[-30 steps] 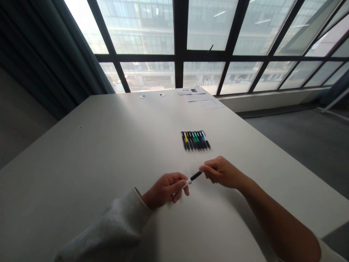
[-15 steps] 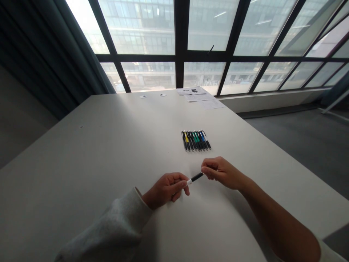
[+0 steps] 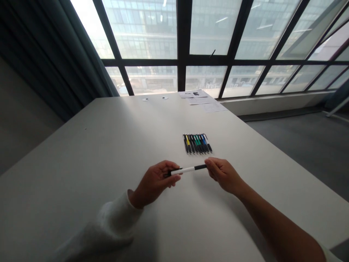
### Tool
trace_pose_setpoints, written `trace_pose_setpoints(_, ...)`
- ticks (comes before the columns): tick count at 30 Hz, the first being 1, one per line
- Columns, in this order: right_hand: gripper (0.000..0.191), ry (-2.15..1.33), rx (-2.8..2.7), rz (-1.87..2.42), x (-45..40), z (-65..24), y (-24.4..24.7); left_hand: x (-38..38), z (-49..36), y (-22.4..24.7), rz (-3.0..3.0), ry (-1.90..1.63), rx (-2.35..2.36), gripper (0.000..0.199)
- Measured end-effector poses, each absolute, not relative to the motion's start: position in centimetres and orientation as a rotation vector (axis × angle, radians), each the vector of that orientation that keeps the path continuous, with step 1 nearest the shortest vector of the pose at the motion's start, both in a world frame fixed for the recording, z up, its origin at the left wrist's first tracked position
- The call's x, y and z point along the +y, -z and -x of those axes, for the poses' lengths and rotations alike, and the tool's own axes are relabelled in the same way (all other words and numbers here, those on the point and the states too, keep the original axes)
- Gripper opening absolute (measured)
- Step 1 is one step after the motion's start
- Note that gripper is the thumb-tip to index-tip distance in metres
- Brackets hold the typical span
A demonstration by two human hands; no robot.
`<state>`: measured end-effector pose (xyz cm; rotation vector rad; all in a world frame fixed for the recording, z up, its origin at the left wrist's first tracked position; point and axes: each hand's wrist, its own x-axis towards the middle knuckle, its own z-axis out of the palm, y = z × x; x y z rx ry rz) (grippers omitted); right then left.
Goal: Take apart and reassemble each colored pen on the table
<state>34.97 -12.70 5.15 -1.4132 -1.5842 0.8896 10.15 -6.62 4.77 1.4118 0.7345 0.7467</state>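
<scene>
A white-barrelled pen with a black section [image 3: 188,169] lies almost level between my hands, and both hands pinch it. My left hand [image 3: 155,182] closes around its black end. My right hand [image 3: 223,175] grips the other end between fingers and thumb, hiding the tip. A neat row of several click pens [image 3: 197,143] with black, yellow, green and blue barrels lies side by side just beyond my hands, not touching them.
Everything rests on a large white table [image 3: 95,145]. Loose papers [image 3: 203,97] and two small white discs [image 3: 155,98] lie near its far edge below tall dark-framed windows [image 3: 184,36]. A dark curtain [image 3: 54,47] hangs at the left, and grey floor shows at the right.
My left hand has moved left, away from my right hand, and more of the pen's white barrel now shows between them. The view has tilted slightly.
</scene>
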Motion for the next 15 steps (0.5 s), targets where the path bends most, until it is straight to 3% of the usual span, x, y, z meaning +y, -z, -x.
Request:
trace_pose_setpoints(8,0.038,-0.828,-1.393,1.292,-13.4,-35.3,-6.4,-7.1,-8.7,-9.4,-1.618,-1.015,0.843,0.013)
trace_pose_setpoints(15,0.017,-0.851,-1.277,1.108,-13.5,-35.3,-6.4,-7.2,-8.7,-9.5,-1.671,-1.158,0.973,0.015)
